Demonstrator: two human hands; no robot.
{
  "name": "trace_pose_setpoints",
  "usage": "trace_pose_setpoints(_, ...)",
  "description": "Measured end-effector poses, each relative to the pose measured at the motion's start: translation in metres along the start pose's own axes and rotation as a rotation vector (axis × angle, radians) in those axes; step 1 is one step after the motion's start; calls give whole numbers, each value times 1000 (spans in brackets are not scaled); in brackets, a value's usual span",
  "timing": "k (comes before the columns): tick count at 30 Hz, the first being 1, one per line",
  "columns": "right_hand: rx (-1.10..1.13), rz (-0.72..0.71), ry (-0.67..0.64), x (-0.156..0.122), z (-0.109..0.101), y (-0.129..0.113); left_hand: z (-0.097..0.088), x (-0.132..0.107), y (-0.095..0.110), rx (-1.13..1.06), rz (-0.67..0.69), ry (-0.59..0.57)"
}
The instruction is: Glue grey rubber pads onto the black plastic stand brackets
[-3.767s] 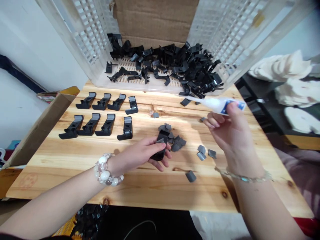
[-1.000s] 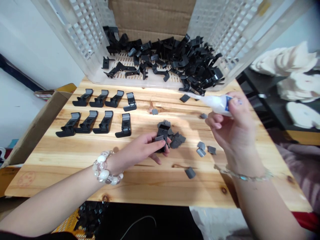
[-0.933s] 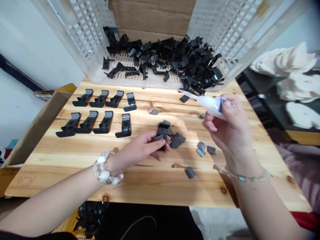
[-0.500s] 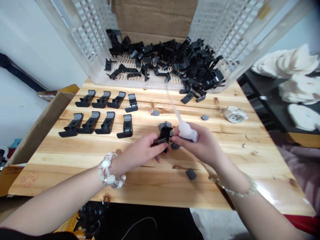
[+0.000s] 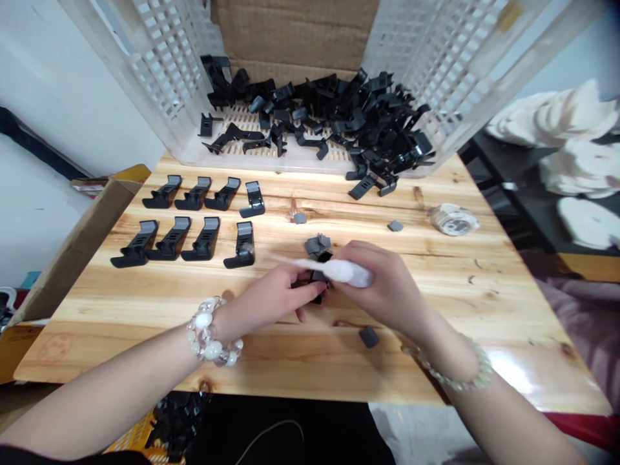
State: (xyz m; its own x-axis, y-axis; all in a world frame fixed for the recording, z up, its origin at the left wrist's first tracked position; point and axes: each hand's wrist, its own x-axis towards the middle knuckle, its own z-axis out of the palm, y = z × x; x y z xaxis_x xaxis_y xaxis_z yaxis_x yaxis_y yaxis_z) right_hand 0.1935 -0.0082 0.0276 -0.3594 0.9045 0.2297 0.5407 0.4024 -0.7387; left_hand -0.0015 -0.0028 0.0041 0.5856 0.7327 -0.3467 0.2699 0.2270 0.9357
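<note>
Pinched in my left hand [image 5: 285, 290] is a black plastic bracket [image 5: 317, 278], low over the middle of the table and partly hidden by my fingers. My right hand [image 5: 382, 278] grips a white glue bottle [image 5: 346, 272] with a long thin nozzle, which points left across the bracket. Just behind the bracket lies a small pile of grey pads [image 5: 317, 244]. Loose grey pads lie farther off, one dark pad [image 5: 369, 336] near the front. Two rows of black brackets [image 5: 203, 239] stand on the left, each with a grey strip at its upper end.
A white plastic crate [image 5: 290, 165] at the back holds many jumbled black brackets [image 5: 329, 110], some spilling over its front rim. On the right sits a roll of tape [image 5: 454, 220]. Pale stacked pieces [image 5: 576, 161] rest on a dark surface beyond. A cardboard box [image 5: 77, 245] stands left of the table.
My right hand has turned the glue bottle, so its nozzle swung from pointing away to pointing left. My left hand stays on the bracket, almost in place.
</note>
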Motion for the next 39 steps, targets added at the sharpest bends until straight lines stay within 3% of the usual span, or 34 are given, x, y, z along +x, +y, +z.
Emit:
trace_pose_setpoints(3, 48, 95, 151, 4, -8, 5, -1, 3, -2, -157, -3, -55)
trace_pose_setpoints(5, 89, 147, 186, 6, -11, 8, -1, 4, -4, -204, -15, -67)
trace_pose_setpoints(12, 119, 348, 39, 5, -1, 7, 0, 3, -7, -235, -3, -64)
trace_pose_setpoints(29, -89, 198, 87, 3, 8, 4, 0, 5, -6, -250, -17, -80)
trace_pose_setpoints(39, -116, 224, 108, 3, 10, 5, 1, 4, -5, -262, -17, -77)
